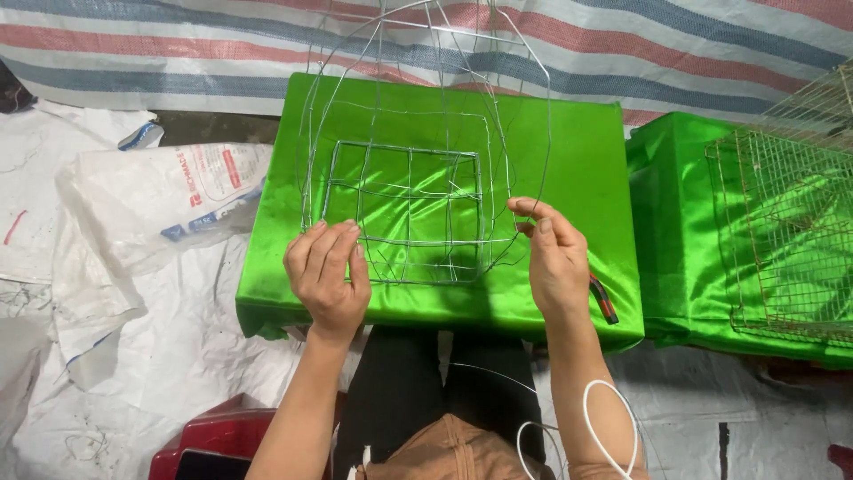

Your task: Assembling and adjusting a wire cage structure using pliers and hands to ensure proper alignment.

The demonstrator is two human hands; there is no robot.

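My left hand (pixel 326 271) and right hand (pixel 555 258) pinch the wire frame (pixel 404 209) at its near edge. It sits mid-frame on the green worktop (pixel 586 178), stretching away above my hands.

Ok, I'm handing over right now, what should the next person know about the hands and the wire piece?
Left hand: fingers curled over the near-left edge of the wire frame, holding it.
Right hand: pinching a wire at the frame's right side.
The frame lies on the green cloth-covered block; its square grid base is formed and curved outer wires rise at the far side.
Red-handled pliers lie by the right wrist.
A finished-looking wire mesh cage sits on the green block to the right.
Left to do: cannot tell.
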